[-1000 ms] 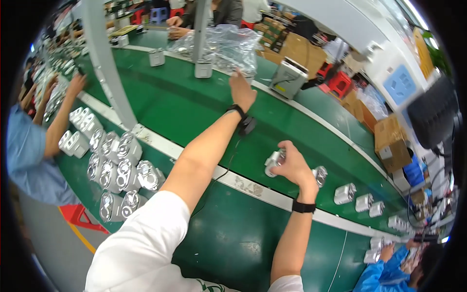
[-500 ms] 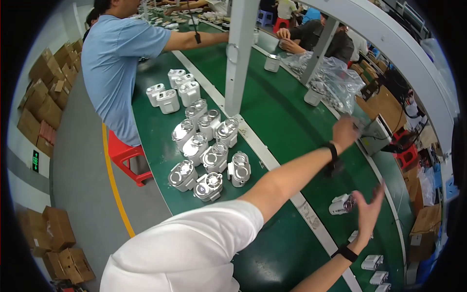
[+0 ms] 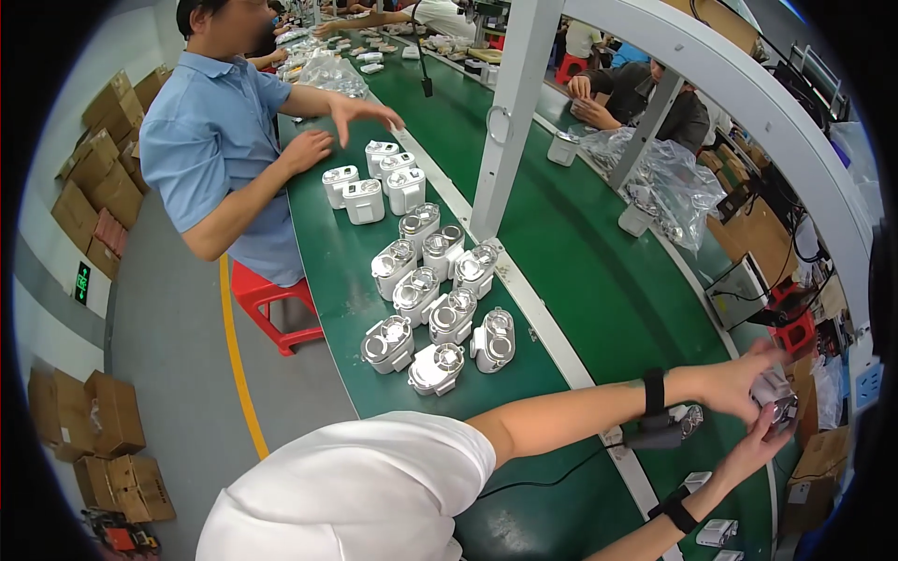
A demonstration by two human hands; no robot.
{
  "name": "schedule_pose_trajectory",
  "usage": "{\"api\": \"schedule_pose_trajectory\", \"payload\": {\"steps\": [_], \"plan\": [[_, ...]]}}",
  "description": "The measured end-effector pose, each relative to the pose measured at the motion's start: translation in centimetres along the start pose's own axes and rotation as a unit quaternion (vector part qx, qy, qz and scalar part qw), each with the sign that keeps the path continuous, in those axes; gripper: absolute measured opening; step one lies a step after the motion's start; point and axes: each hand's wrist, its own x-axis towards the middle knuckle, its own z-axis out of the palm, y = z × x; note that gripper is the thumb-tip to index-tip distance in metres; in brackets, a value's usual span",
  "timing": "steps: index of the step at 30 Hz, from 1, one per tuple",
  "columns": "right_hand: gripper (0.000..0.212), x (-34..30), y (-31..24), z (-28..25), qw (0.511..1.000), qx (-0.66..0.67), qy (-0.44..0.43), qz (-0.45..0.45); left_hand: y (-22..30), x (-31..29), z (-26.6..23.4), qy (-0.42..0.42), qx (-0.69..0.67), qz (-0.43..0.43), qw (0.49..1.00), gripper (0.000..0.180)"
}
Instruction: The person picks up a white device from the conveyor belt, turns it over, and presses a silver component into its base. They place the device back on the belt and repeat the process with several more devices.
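Observation:
Over the far right edge of the green bench, both of my hands hold a small white oval housing (image 3: 784,411) with a shiny top. My left hand (image 3: 734,385) grips it from above, its fingers partly blurred. From below, my right hand (image 3: 751,451) has its fingers round the lower side. Each wrist wears a black band. Under my left wrist is a dark grey block (image 3: 655,436) with a thin black cable. Another shiny-topped housing (image 3: 691,422) lies on the green surface beside that block, partly hidden.
Several white housings (image 3: 452,316) stand grouped on the bench's left strip (image 3: 346,280). A co-worker in blue (image 3: 220,140) is beside them. A grey metal post (image 3: 519,112) rises from the divider. A clear plastic bag (image 3: 655,178) and a metal box (image 3: 739,292) are along the right side.
Both hands have come together at the right around a housing; earlier they were apart and empty. My left hand moved down and right. The co-worker's arm has drawn back.

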Motion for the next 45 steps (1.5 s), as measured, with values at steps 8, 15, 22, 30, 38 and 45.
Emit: {"api": "schedule_pose_trajectory", "payload": {"steps": [8,15,22,30,38,45], "plan": [[0.054,-1.3,-4.1,0.5,0.978,-0.086,-0.158,-0.102,2.7,1.5,-2.3,-0.091,-0.185,-0.394,0.896,0.075],[0.041,-2.2,-4.8,1.7,0.986,-0.08,-0.093,-0.11,3.7,1.1,-2.1,-0.011,-0.269,-0.412,0.871,0.083],[0.037,-1.5,-4.3,1.0,0.995,-0.03,-0.079,-0.059,3.4,0.8,-1.9,0.015,-0.245,-0.405,0.88,0.087],[0.033,-2.3,-4.6,2.0,0.998,-0.034,-0.03,-0.043,3.3,1.1,-1.6,0.013,-0.238,-0.387,0.89,0.075],[0.037,-1.8,-3.9,1.2,0.997,0.013,-0.064,-0.045,3.1,1.6,-1.8,0.013,-0.239,-0.389,0.89,0.07],[0.051,-2.0,-5.5,1.2,0.981,0.178,-0.054,0.061,4.9,1.6,-2.1,0.027,-0.171,-0.355,0.919,0.081]]}}
